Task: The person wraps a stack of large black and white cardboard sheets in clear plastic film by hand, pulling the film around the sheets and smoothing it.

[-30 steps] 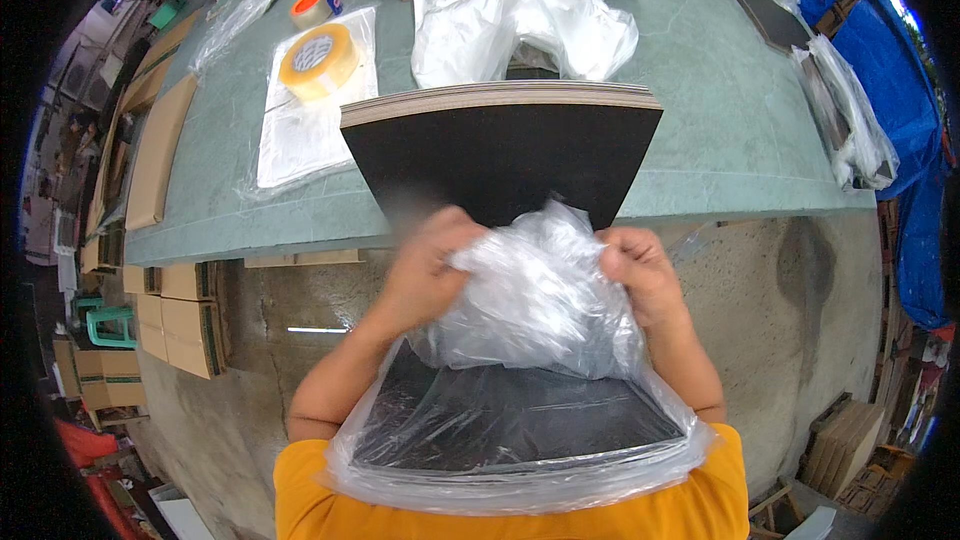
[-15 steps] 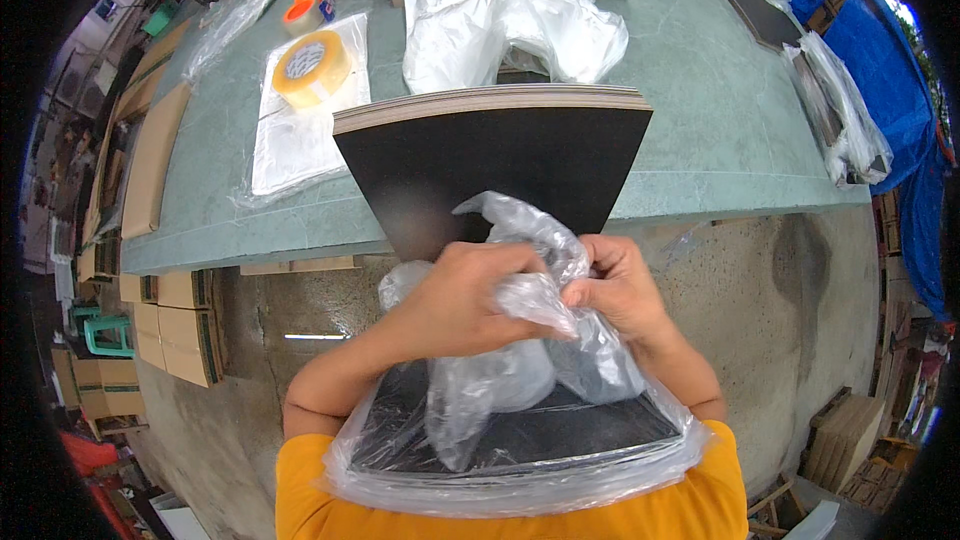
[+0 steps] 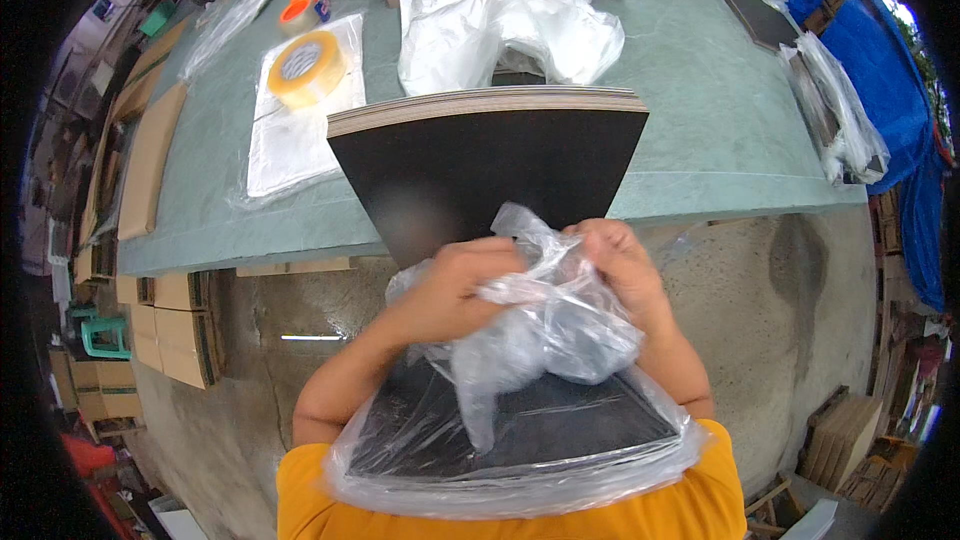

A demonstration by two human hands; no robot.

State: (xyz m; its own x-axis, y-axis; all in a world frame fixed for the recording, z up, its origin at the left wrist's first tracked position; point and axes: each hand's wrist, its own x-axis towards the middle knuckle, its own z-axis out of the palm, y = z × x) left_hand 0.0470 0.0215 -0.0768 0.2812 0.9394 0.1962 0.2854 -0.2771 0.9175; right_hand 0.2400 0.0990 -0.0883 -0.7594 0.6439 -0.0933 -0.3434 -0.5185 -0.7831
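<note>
A clear plastic bag [image 3: 560,315] is bunched up between my hands. My left hand [image 3: 458,285] is closed on the gathered plastic from the left. From the right, my right hand [image 3: 622,265] grips the same bunch with curled fingers. Below them, black boards [image 3: 520,420] show through the bag, close against my body. Just beyond my hands a thick stack of black boards [image 3: 490,155] with layered grey-brown edges stands tilted at the table's near edge. My hands and the plastic cover its lower part.
On the green table [image 3: 690,130] lie a tape roll [image 3: 306,70] on flat plastic bags [image 3: 300,140], a tape dispenser [image 3: 300,12], a heap of white plastic bags [image 3: 500,15] and more boards [image 3: 755,15]. Cartons [image 3: 175,340] stand below on the left; a blue tarp [image 3: 890,80] hangs right.
My hands have shifted slightly apart, and the plastic between them has been pulled into a tighter, twisted bunch. The right hand is a little higher. The boards stay in place.
</note>
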